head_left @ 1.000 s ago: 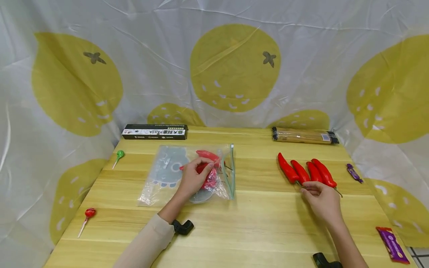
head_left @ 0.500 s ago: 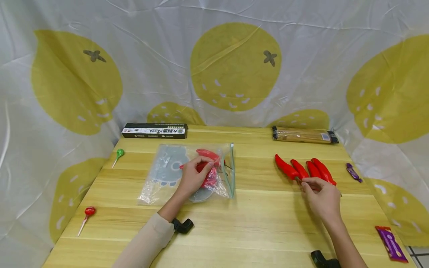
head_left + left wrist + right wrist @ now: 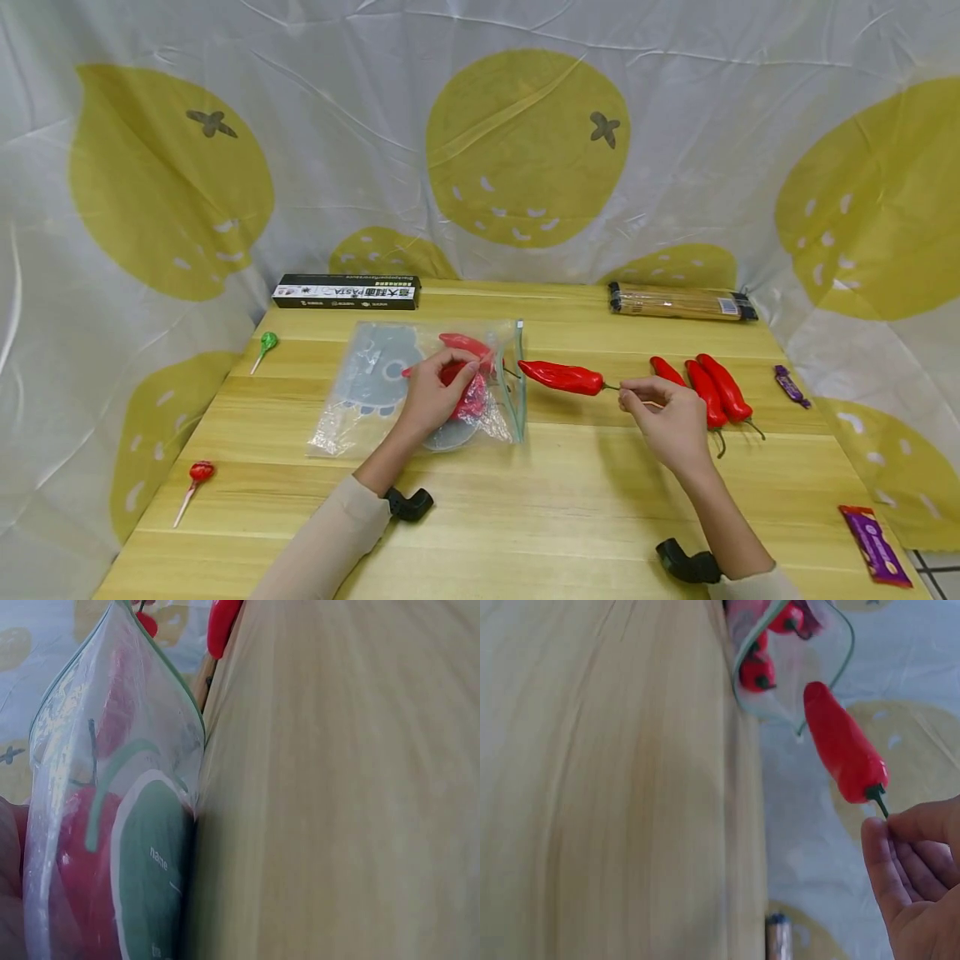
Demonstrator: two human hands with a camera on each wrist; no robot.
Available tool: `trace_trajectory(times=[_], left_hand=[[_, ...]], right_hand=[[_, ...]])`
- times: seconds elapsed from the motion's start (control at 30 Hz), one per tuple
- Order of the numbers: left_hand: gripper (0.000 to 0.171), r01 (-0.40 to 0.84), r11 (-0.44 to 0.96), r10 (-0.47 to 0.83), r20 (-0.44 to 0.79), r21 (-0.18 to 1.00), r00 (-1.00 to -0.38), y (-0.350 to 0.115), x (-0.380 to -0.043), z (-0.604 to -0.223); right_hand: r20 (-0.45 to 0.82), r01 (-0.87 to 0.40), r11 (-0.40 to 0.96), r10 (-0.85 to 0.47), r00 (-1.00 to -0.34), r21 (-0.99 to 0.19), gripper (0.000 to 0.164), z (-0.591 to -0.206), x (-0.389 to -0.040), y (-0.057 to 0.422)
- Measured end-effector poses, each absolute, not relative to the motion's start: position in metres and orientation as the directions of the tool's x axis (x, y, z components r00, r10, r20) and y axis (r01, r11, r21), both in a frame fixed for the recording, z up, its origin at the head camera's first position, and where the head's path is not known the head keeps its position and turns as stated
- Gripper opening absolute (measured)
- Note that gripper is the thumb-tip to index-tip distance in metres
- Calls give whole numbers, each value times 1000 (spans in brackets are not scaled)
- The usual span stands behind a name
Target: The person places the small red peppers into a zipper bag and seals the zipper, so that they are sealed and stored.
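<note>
My right hand (image 3: 667, 417) pinches a red chili pepper (image 3: 562, 377) by its green stem, its tip pointing left at the mouth of a clear zip bag (image 3: 521, 417). In the right wrist view, the held pepper (image 3: 844, 742) hangs from thumb and finger (image 3: 911, 877), with the bag's mouth (image 3: 739, 697) gaping beyond it. My left hand (image 3: 435, 392) grips the bag's upper film, lifting it. Several red peppers (image 3: 86, 862) lie inside the bag, partly covered by my left hand in the head view. Three more peppers (image 3: 726, 385) lie to the right, one partly behind my right hand.
At the back stand a black pasta box (image 3: 345, 292) and a pack of dry noodles (image 3: 682, 302). Green (image 3: 268, 342) and red lollipops (image 3: 201, 473) lie at the left. A purple candy (image 3: 791, 386) and a purple snack bar (image 3: 876, 546) are at the right edge.
My right hand has picked the leftmost pepper out of the group of loose ones and carried it left, up to the bag's mouth. My left hand and the bag have stayed in place.
</note>
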State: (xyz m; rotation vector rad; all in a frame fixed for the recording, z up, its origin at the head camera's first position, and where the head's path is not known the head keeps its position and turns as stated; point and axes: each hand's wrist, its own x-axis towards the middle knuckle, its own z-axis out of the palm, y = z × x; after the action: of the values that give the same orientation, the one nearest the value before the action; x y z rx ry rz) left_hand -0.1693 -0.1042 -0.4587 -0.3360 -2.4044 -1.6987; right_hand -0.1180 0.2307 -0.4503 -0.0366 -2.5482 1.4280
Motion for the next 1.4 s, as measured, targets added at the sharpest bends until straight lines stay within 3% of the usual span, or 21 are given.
trace_trajectory(times=[0.3, 0.67, 0.97, 1.4], left_hand=[[14, 318, 317, 84, 308, 894, -948, -103, -170, -458], [13, 328, 340, 93, 316, 881, -944, -105, -170, -459], [13, 303, 340, 88, 291, 890, -953, -105, -172, -461], [13, 325, 343, 101, 309, 881, -946, -105, -171, -457]], right_hand=[[122, -101, 369, 35, -992, -924, 19, -462, -155, 172], [91, -77, 266, 41, -995, -961, 17, -478, -187, 124], [37, -39, 86, -22, -999, -996, 45, -467, -170, 128], [98, -102, 26, -119, -988, -994, 55, -452, -149, 130]])
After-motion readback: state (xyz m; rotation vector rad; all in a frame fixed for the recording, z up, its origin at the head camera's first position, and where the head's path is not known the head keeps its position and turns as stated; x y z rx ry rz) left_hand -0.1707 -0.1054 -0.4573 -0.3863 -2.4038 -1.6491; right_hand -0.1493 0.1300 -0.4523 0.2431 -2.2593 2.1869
